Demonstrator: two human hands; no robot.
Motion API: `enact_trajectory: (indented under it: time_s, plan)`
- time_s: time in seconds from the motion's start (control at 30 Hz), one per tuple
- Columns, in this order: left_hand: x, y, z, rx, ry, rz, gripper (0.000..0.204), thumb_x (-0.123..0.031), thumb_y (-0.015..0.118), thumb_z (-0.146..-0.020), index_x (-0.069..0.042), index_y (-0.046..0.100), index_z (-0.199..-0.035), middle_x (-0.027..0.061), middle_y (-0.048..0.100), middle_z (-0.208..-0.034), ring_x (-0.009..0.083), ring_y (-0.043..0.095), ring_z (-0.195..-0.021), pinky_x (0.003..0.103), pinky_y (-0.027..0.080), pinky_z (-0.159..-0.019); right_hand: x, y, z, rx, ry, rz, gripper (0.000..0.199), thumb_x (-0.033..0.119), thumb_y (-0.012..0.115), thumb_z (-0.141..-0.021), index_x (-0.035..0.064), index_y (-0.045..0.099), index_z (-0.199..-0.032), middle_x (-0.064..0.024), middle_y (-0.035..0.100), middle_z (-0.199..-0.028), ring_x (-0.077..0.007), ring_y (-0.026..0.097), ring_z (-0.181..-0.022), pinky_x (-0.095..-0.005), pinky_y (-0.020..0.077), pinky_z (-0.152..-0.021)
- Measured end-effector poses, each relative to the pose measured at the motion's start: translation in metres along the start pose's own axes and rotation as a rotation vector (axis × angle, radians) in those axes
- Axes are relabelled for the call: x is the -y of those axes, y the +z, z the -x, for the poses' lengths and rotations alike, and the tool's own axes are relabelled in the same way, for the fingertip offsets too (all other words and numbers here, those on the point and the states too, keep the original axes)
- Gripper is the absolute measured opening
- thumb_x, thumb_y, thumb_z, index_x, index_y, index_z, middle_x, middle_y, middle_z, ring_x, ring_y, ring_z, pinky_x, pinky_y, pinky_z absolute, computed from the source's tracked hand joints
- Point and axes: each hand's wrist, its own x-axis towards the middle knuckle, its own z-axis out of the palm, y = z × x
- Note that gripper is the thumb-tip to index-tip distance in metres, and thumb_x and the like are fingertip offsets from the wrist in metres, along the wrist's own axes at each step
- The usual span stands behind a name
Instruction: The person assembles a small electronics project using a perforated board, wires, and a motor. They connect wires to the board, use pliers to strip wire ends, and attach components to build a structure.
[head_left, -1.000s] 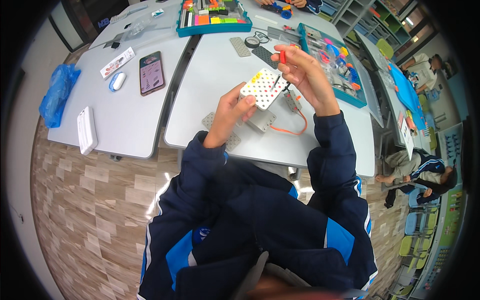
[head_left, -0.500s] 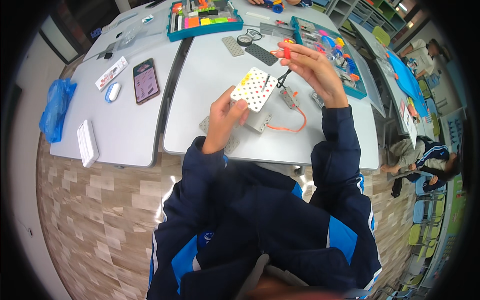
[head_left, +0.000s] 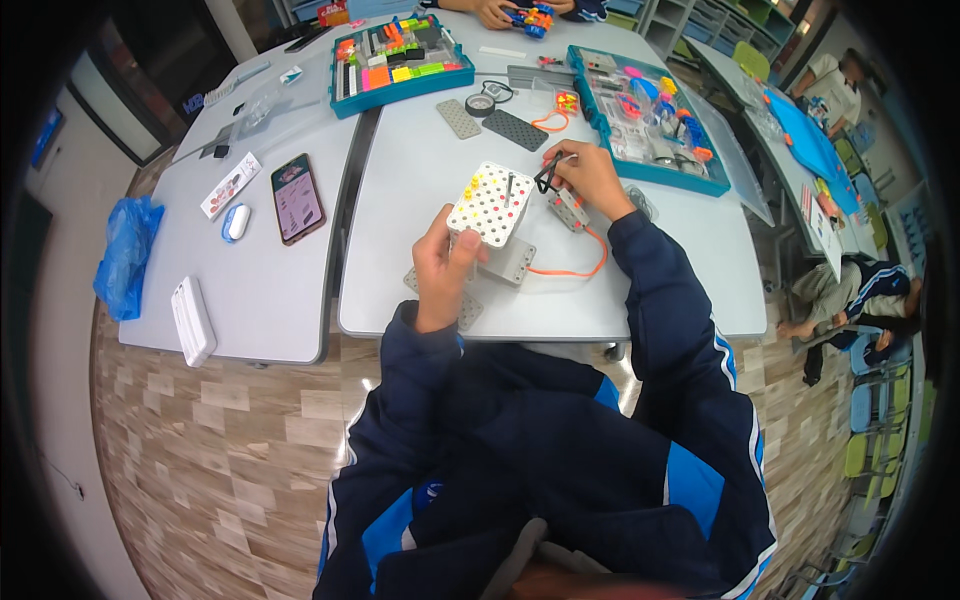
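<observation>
My left hand (head_left: 443,262) grips a white perforated block (head_left: 486,222) by its near left edge. Yellow and red pegs dot the block's top, along with a dark slot. Just to the right, my right hand (head_left: 588,182) pinches a looped black cable (head_left: 551,172) between thumb and fingers. Below that hand lies a small grey block (head_left: 570,211) with an orange tip. An orange cable (head_left: 575,272) curves from it to a grey box (head_left: 512,262) partly under the white block. Grey perforated plates (head_left: 468,312) are partly hidden behind my left hand.
Two teal cases of building parts, one at far left (head_left: 400,95), one at right (head_left: 660,175), stand on the table. Between them lie grey plates (head_left: 515,130), a black ring (head_left: 480,105) and a red-yellow piece (head_left: 567,102). Left are a phone (head_left: 297,200) and white case (head_left: 192,320).
My right hand has come down and closer from above the far plates to the black cable. The red piece at its fingertips no longer shows there. My left hand still holds the white block.
</observation>
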Motion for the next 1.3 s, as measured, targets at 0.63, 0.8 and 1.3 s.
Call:
enact_trajectory:
  time_s: [0.63, 0.8, 1.3]
  plan:
    - [0.006, 0.001, 0.004, -0.067, 0.064, -0.081, 0.049, -0.045, 0.061, -0.103, 0.004, 0.064, -0.106, 0.0057, 0.063, -0.092, 0.0114, 0.059, -0.075, 0.027, 0.046, -0.066, -0.017, -0.032, 0.057, -0.35, -0.53, 0.462, 0.021, 0.018, 0.077, -0.087, 0.0073, 0.078, -0.105, -0.0123, 0.074, -0.099, -0.0289, 0.068, -0.098, -0.0407, 0.0547, -0.086]
    - [0.008, -0.001, 0.004, -0.074, 0.061, -0.098, 0.052, -0.047, 0.06, -0.103, 0.005, 0.063, -0.109, 0.0072, 0.067, -0.092, 0.0112, 0.06, -0.074, 0.026, 0.047, -0.066, 0.0, -0.007, 0.011, -0.085, -0.324, 0.431, 0.019, 0.02, 0.078, -0.086, 0.0047, 0.076, -0.098, -0.0141, 0.073, -0.094, -0.0305, 0.07, -0.093, -0.04, 0.0557, -0.083]
    - [0.009, -0.003, 0.006, -0.063, 0.052, -0.118, 0.058, -0.051, 0.06, -0.102, 0.006, 0.064, -0.116, 0.006, 0.067, -0.092, 0.0106, 0.06, -0.074, 0.026, 0.048, -0.065, -0.009, -0.087, 0.023, -0.026, 0.026, -0.408, 0.034, 0.019, 0.068, -0.098, -0.0044, 0.069, -0.122, -0.0084, 0.075, -0.103, -0.0098, 0.07, -0.087, -0.02, 0.0496, -0.07]
